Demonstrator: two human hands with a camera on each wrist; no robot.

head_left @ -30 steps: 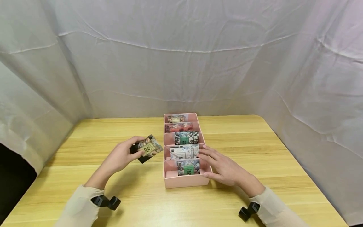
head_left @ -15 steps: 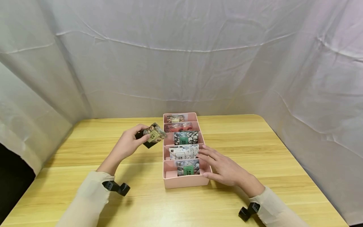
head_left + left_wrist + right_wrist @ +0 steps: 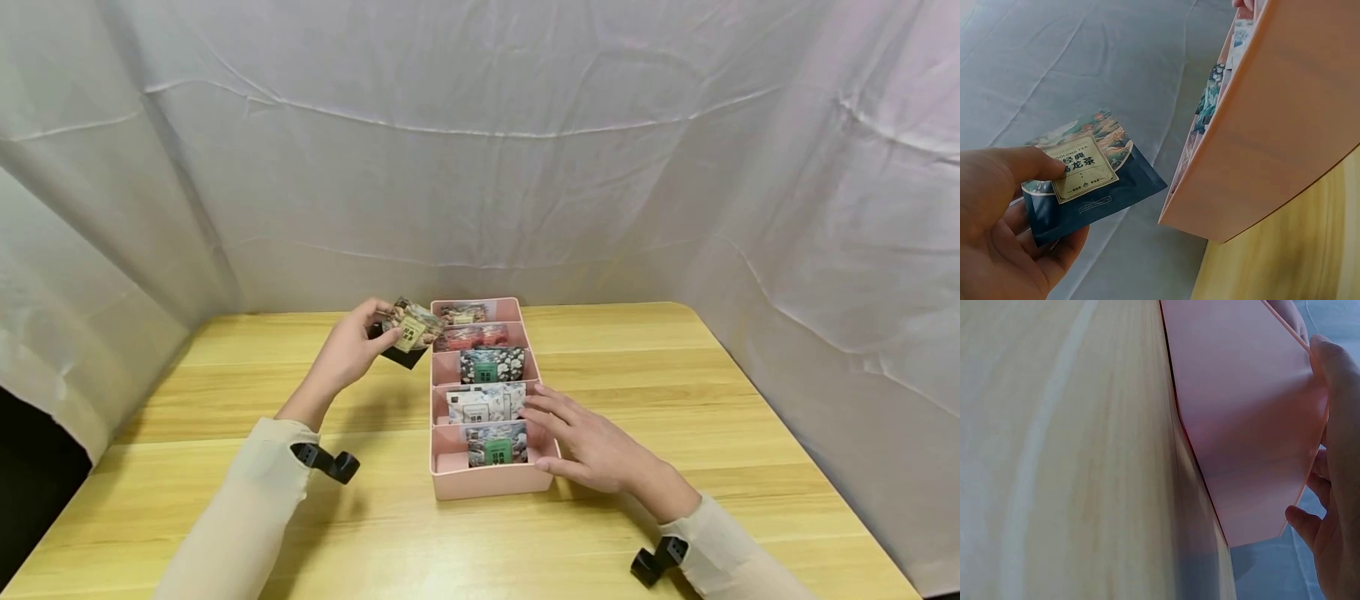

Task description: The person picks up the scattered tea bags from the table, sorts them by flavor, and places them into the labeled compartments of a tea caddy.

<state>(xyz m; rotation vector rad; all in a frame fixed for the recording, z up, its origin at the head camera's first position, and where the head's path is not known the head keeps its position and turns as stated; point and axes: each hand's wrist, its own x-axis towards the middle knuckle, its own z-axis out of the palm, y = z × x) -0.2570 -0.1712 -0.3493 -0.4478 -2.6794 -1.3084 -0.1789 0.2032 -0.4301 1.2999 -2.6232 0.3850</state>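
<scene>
My left hand (image 3: 348, 346) pinches an oolong tea bag packet (image 3: 1122, 150) between thumb and fingers. The packet has a cream label and a dark lower part, and is held up beside the far left side of a pink divided box (image 3: 491, 483). At the box's near right corner my right hand (image 3: 592, 446) rests on the rim with relaxed fingers, the thumb by the front edge. Inside, packets stand in a row of compartments: a wave-patterned one with a green label (image 3: 498, 443) nearest, then white packets (image 3: 486, 403), a dark floral packet (image 3: 492, 365), red packets (image 3: 468, 337) and a brown-toned packet (image 3: 463, 314) farthest.
The box stands on a wooden table (image 3: 637, 375), lengthwise away from me. Low dividers separate its compartments. A pale cloth curtain (image 3: 480, 167) hangs behind the table and along both sides. Small black cameras (image 3: 660, 560) sit on both wrists.
My left hand has moved away from me and slightly right, carrying the tea bag packet from beside the nearer compartments to the box's far end. My right hand stays at the rim.
</scene>
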